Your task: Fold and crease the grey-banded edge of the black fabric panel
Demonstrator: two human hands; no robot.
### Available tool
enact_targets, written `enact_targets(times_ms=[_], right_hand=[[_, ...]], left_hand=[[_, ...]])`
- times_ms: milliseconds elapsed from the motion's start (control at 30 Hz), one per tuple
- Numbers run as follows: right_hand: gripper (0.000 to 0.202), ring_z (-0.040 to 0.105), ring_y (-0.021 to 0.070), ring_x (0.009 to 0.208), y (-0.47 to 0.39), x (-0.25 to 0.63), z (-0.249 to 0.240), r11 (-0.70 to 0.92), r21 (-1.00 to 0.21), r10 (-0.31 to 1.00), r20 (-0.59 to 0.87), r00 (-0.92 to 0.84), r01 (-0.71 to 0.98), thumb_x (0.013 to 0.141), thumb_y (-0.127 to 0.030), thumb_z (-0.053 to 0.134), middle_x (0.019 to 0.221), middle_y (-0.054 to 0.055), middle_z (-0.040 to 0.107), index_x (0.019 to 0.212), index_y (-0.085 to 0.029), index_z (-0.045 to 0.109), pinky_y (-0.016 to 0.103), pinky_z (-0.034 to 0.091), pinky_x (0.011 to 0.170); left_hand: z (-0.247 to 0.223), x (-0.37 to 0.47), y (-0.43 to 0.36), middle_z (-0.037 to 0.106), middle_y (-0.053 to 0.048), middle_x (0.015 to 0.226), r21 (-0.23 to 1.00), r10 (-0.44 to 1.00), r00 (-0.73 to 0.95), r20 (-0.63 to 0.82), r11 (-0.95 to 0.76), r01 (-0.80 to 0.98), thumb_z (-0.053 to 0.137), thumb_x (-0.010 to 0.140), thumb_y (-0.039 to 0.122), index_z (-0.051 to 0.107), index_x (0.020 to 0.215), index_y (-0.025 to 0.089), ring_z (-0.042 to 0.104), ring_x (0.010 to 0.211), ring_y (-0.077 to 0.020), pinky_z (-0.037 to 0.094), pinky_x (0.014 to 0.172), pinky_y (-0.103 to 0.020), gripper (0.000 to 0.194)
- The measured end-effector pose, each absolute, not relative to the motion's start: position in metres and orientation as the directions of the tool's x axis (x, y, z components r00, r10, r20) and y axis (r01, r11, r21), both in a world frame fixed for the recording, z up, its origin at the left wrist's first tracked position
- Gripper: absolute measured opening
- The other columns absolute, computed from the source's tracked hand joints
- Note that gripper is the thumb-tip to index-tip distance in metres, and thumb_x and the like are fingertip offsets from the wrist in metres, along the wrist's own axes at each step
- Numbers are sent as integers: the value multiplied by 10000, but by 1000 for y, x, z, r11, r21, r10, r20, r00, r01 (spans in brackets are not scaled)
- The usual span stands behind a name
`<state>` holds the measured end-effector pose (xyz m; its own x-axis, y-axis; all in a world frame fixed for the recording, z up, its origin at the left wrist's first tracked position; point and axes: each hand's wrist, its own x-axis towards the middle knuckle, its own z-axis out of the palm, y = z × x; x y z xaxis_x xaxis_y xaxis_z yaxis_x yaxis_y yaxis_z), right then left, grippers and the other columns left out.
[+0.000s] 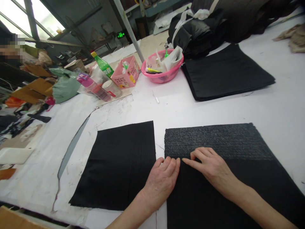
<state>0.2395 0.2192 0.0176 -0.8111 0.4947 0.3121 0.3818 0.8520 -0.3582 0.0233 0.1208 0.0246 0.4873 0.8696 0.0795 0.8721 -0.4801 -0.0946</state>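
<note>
Left hand (163,178): fingers side by side at the left edge of the black fabric (205,194), any grip beneath indeterminable. Right hand (214,168): digits slightly apart, touching the fabric just below its grey-speckled band (214,140). Step in hand, apparently: smoothing or aligning this boundary; the next move calls for light, even fingertip pressure without shifting the edge.

The person's left hand (162,178) and right hand (213,167) are both bare, with slim fingers and softly rounded knuckles. The left forearm (134,211) and right forearm (259,203) are uncovered and smooth in outline, each widening gradually from a narrower wrist toward the near edge.
</note>
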Motion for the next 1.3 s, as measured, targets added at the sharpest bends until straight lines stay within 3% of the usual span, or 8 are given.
enact_targets(times_ms=[333,533,800,1067,1300], right_hand=[[259,476,184,907,233,267,19,851,-379,477,266,-838,364,1025,-189,428,956,40,532,1169,-268,629,350,351,792],[292,476,188,942,230,268,16,853,-381,476,282,-833,358,1038,-180,383,979,47,528,1190,-268,616,359,352,813],[260,484,201,912,230,265,21,867,-359,452,275,-848,346,1042,-208,375,929,52,529,1124,-213,621,368,356,818],[267,493,199,930,240,291,17,846,-388,482,264,-835,366,1044,-228,386,954,40,539,1180,-272,611,363,353,820],[268,496,204,932,237,299,18,855,-356,480,266,-836,377,1042,-232,381,957,47,542,1163,-270,617,373,362,835]], left_hand=[[30,29,126,592,-84,1043,-30,880,474,18,-474,880,377,973,99,379,1430,123,543,1075,-244,444,925,-405,457],[27,33,130,577,-101,1168,11,873,487,27,-488,873,345,992,104,420,1391,102,507,1151,-224,406,980,-384,405],[33,41,137,571,-84,1135,-5,853,517,-64,-519,855,363,992,131,343,1448,123,515,1101,-239,435,913,-392,457],[31,47,139,536,-89,1205,34,860,509,-43,-508,861,372,996,134,374,1430,121,466,1161,-230,386,978,-383,434],[33,52,142,544,-88,1183,14,842,537,-57,-537,844,352,1000,140,334,1457,144,487,1115,-229,412,902,-385,458]])
